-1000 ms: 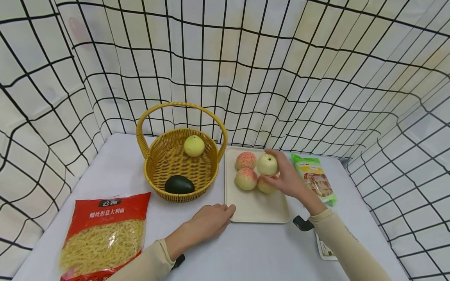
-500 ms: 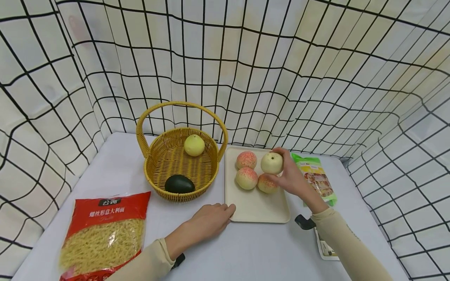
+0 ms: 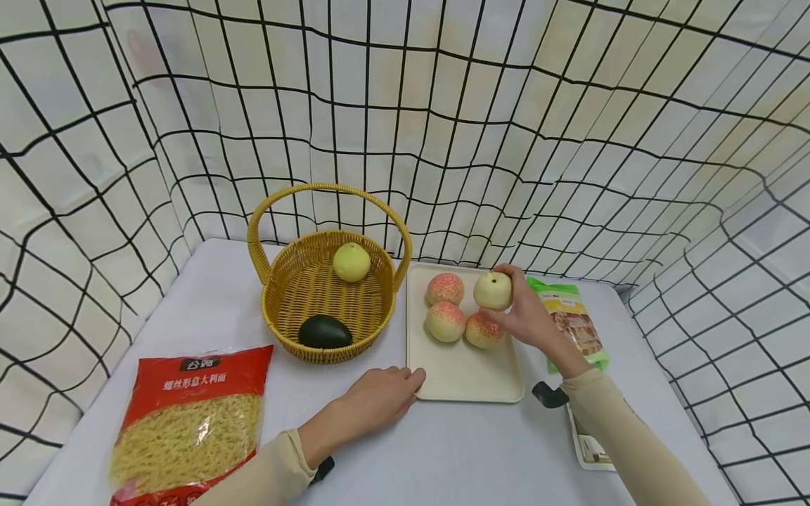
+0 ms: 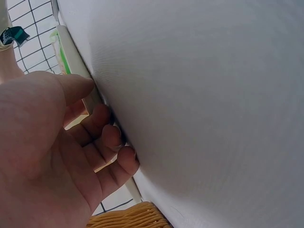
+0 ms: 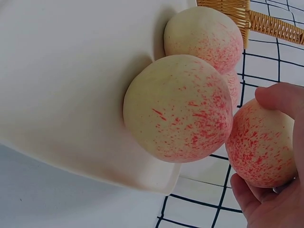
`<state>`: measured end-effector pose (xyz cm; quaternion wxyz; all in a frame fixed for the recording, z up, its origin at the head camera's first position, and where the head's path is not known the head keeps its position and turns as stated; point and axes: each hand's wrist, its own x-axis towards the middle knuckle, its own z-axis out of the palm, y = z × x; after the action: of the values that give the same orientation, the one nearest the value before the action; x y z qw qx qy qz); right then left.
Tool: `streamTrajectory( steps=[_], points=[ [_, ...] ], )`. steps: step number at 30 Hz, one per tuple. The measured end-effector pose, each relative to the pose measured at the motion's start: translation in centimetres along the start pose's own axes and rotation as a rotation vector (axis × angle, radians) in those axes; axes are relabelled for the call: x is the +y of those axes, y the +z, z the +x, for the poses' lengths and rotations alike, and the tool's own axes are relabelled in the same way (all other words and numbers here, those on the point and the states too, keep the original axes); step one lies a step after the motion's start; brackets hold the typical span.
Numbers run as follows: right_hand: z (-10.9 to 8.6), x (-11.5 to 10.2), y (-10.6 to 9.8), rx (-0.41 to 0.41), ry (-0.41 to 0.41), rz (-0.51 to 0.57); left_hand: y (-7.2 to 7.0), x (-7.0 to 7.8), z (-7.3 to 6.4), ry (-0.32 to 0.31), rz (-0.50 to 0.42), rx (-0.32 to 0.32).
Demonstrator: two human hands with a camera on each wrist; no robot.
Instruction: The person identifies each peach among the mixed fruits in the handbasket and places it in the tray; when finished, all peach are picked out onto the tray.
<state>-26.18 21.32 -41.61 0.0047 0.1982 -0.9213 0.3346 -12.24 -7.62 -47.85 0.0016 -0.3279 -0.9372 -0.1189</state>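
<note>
My right hand (image 3: pixel 525 315) grips a peach (image 3: pixel 493 291) between thumb and fingers over the back right of a cream tray (image 3: pixel 471 376). Its pale side with a dark stem hollow faces up in the head view; red speckles cover the side seen in the right wrist view. Three more peaches sit on the tray: one at the back (image 3: pixel 446 289), one in front of it (image 3: pixel 446 322) and one below my right hand (image 3: pixel 484 330). At the tray's near left corner, my left hand (image 3: pixel 383 399) holds the edge with curled fingers, as the left wrist view shows.
Left of the tray stands a wicker basket (image 3: pixel 276 323) with a tall handle, holding a yellow-green fruit (image 3: pixel 351 262) and a dark green avocado-shaped item (image 3: pixel 325 332). A pasta bag (image 3: pixel 190 422) lies front left, a green-edged packet (image 3: pixel 575 320) at right. Black netting (image 3: pixel 405 109) surrounds the table.
My right hand has carried the peach slightly right and farther back, showing more of the peach beneath. My left hand has stayed at the tray corner.
</note>
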Motion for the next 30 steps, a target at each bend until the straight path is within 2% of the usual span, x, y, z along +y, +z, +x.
streamTrajectory(
  steps=[16, 30],
  points=[
    [0.8, 1.2, 0.1, -0.047, 0.046, -0.013, -0.2, 0.2, -0.2, 0.008, 0.025, 0.018],
    [1.8, 2.2, 0.8, -0.058, 0.039, -0.017, -0.4, 0.3, -0.1, -0.007, 0.018, -0.025]
  ],
)
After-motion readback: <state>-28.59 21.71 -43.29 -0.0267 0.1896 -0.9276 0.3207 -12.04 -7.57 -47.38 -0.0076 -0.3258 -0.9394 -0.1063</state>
